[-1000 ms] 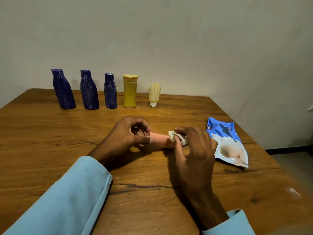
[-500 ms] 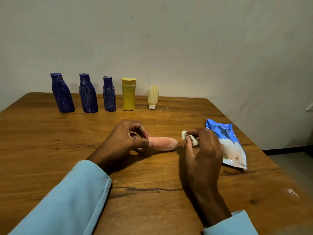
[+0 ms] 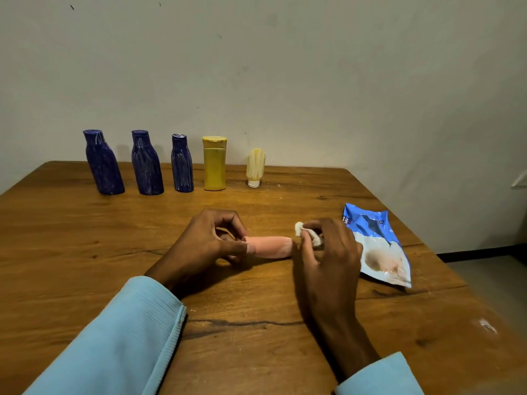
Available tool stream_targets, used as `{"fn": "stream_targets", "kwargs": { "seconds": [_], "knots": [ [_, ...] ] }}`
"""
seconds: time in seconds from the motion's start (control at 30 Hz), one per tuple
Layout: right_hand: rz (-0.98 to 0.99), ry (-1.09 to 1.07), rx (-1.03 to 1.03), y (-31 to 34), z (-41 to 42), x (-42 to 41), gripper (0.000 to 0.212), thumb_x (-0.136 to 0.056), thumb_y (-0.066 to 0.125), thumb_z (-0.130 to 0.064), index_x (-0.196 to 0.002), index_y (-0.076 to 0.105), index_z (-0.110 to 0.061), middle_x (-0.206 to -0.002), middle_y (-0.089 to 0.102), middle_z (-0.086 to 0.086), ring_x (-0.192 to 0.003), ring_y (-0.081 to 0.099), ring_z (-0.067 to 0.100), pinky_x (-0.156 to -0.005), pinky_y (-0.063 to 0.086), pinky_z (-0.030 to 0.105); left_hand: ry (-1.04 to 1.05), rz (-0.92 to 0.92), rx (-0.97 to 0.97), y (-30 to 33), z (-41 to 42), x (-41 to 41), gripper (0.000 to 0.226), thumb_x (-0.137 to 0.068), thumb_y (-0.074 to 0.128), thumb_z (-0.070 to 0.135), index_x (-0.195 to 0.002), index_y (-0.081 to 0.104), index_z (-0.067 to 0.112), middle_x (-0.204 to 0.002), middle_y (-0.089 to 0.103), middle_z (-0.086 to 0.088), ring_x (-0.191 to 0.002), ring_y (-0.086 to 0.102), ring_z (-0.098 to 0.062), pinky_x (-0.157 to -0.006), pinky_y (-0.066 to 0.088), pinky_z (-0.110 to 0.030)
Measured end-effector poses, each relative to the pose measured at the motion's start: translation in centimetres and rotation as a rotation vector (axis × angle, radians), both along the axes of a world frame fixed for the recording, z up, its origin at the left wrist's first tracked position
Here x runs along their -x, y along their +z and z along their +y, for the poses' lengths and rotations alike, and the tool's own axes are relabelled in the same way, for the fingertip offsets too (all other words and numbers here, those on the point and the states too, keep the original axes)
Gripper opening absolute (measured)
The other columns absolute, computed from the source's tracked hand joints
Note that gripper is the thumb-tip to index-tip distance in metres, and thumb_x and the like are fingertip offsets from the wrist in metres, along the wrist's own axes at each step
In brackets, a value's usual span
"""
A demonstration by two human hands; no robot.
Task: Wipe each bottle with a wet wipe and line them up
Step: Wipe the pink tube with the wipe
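Wooden table (image 3: 85, 252) against plain wall (image 3: 285, 67); wipes pack (image 3: 376, 246) near right edge

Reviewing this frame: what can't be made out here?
Head view only:
- Pink bottle: its cap end is hidden inside the left hand.
- Wet wipe: mostly bunched under the right hand fingers.
- Wipe packet: print too small to read; near edge covered by the right hand.
- Five lined-up bottles: labels unreadable, backs unseen.

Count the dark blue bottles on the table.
3. The dark blue plastic bottles stand upright at the far edge: leftmost, middle, and right beside the yellow bottle. None looks hidden.
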State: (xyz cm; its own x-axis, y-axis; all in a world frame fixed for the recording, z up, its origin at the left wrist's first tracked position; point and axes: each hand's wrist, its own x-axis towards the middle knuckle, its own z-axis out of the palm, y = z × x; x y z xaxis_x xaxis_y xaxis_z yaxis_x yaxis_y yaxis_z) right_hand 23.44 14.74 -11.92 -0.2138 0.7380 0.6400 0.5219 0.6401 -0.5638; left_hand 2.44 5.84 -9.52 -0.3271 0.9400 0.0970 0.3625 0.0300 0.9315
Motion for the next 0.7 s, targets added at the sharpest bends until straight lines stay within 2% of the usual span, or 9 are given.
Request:
{"fn": "stream_targets", "kwargs": {
  "seconds": [0.07,0.17,0.27,0.33,0.43,0.53,0.7],
  "knots": [
    [0.028,-0.012,-0.010,0.0,-0.1,-0.1,0.020,-0.095,0.069,-0.019,-0.112,0.063,-0.027,-0.109,0.062,-0.011,-0.104,0.057,0.009,-0.091,0.049,0.040,-0.004,0.003,0.010,0.1,0.0,0.1,0.020,-0.080,0.087,0.000,-0.094,0.072,0.004,-0.106,0.077,-0.008,-0.090,0.079,-0.030,-0.078,0.067,-0.048],
    [-0.006,0.105,-0.047,0.1,-1.4,0.6,0.024,-0.093,0.070,-0.018,-0.114,0.062,-0.027,-0.111,0.060,-0.011,-0.105,0.055,0.008,-0.091,0.050,0.041,-0.008,0.009,0.008,0.2,0.1,0.2,0.019,-0.080,0.085,-0.005,-0.092,0.074,0.004,-0.100,0.078,-0.008,-0.084,0.078,-0.028,-0.075,0.066,-0.042],
    [-0.142,0.240,-0.135,0.1,-2.7,1.6,0.028,-0.092,0.072,-0.019,-0.115,0.059,-0.027,-0.110,0.059,-0.009,-0.102,0.052,0.009,-0.091,0.043,0.035,-0.023,0.001,-0.007,0.3,0.1,0.0,0.019,-0.079,0.084,-0.009,-0.091,0.073,0.001,-0.093,0.077,-0.013,-0.080,0.077,-0.028,-0.073,0.065,-0.037],
    [-0.235,0.222,-0.173,0.0,-2.6,1.7,0.025,-0.093,0.071,-0.022,-0.115,0.059,-0.028,-0.109,0.059,-0.008,-0.102,0.051,0.010,-0.090,0.041,0.035,-0.038,0.001,-0.012,0.4,0.0,-0.1,0.020,-0.078,0.085,-0.009,-0.091,0.072,0.000,-0.091,0.077,-0.015,-0.078,0.076,-0.029,-0.070,0.064,-0.032],
    [-0.097,0.044,-0.047,0.0,-0.9,0.4,0.018,-0.095,0.068,-0.022,-0.111,0.062,-0.029,-0.107,0.060,-0.009,-0.102,0.056,0.013,-0.089,0.046,0.039,-0.043,0.023,0.013,0.6,-0.1,-0.2,0.025,-0.074,0.090,-0.005,-0.090,0.073,0.003,-0.092,0.079,-0.007,-0.076,0.075,-0.020,-0.065,0.059,-0.024],
    [0.060,-0.072,0.026,0.1,-0.4,-1.1,0.020,-0.094,0.066,-0.021,-0.113,0.063,-0.028,-0.107,0.061,-0.010,-0.101,0.057,0.010,-0.086,0.053,0.046,-0.056,0.031,0.040,0.4,-0.2,-0.1,0.030,-0.072,0.095,0.004,-0.092,0.073,0.009,-0.096,0.079,-0.001,-0.081,0.075,-0.017,-0.067,0.058,-0.025],
    [0.014,0.059,-0.054,0.0,-2.8,-0.9,0.022,-0.092,0.073,-0.012,-0.112,0.067,-0.020,-0.106,0.062,-0.006,-0.099,0.058,0.013,-0.082,0.052,0.045,-0.091,0.020,0.074,0.2,-0.4,-0.1,0.036,-0.071,0.097,0.005,-0.096,0.072,0.011,-0.093,0.079,-0.002,-0.080,0.075,-0.017,-0.070,0.060,-0.031]
  ]
}}
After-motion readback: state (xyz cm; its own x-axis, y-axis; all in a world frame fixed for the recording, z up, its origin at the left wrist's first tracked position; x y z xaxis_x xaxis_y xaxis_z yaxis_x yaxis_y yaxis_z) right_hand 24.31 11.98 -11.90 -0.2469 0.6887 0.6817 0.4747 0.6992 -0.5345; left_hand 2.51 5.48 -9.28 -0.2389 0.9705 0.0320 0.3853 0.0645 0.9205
